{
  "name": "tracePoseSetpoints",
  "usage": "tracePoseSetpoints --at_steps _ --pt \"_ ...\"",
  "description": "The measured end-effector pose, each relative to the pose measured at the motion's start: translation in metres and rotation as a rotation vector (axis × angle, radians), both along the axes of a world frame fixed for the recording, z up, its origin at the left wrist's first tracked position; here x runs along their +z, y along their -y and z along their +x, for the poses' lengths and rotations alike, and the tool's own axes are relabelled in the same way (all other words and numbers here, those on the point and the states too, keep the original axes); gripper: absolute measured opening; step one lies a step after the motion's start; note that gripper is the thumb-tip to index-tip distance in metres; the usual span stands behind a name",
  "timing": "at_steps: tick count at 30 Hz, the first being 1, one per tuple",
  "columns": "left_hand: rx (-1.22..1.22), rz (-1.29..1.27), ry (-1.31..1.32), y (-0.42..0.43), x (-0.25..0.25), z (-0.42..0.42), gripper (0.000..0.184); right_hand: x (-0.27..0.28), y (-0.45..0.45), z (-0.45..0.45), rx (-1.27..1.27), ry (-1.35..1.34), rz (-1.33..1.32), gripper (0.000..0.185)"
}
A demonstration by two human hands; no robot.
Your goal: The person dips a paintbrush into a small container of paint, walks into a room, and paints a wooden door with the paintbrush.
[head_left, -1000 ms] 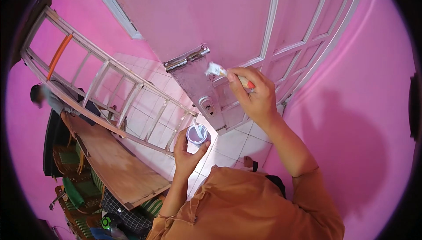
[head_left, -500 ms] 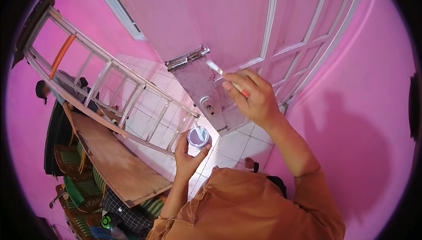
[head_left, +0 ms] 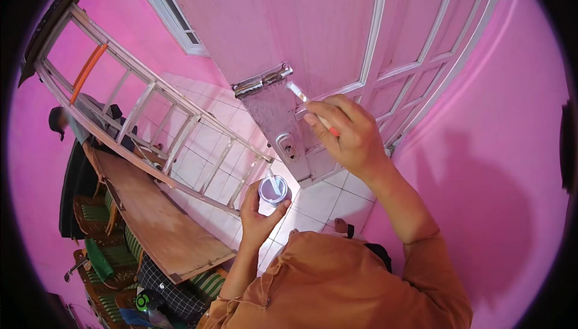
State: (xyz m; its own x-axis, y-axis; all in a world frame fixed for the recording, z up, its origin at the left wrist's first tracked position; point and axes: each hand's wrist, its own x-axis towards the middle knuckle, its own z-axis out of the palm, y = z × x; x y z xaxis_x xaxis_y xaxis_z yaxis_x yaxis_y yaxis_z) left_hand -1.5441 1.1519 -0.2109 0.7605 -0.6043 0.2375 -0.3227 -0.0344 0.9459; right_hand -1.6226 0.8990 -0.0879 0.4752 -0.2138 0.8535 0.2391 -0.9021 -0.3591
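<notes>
My right hand (head_left: 346, 133) is closed on a paintbrush (head_left: 299, 93) with a red-tipped handle. Its white bristles meet the door (head_left: 325, 34) just beside the metal bolt (head_left: 263, 82). Around a small round paint can (head_left: 274, 190) my left hand (head_left: 259, 220) is wrapped, holding it upright over the floor. A pale flat stick leans inside the can. Below the bolt, the door carries a lock plate (head_left: 288, 147), and the paint around both looks rough and patchy.
A ladder (head_left: 150, 91) stands at the left, with a person (head_left: 90, 115) behind it. A wooden board (head_left: 156, 214) slopes above striped green chairs (head_left: 99, 266). The pink wall (head_left: 475, 208) rises at my right. White tiles (head_left: 313, 202) cover the floor.
The brush has turned, and its bristles have come closer to the bolt's end. My left hand still holds the can. The person behind the ladder has shifted slightly.
</notes>
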Motion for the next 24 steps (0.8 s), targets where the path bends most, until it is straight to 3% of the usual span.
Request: tracePoseSetpoints --at_steps 12,19,24 --pt "0.017 -0.003 0.004 -0.008 -0.001 0.000 0.061 -0.020 -0.048 0.012 -0.127 0.021 -0.057 0.041" --pt "0.021 -0.019 -0.026 -0.020 -0.004 0.000 0.063 -0.020 -0.081 0.030 -0.057 0.034 -0.142 0.056" --pt "0.016 -0.020 -0.049 -0.025 -0.005 0.002 0.062 -0.025 -0.089 0.029 0.015 -0.007 -0.137 0.054"
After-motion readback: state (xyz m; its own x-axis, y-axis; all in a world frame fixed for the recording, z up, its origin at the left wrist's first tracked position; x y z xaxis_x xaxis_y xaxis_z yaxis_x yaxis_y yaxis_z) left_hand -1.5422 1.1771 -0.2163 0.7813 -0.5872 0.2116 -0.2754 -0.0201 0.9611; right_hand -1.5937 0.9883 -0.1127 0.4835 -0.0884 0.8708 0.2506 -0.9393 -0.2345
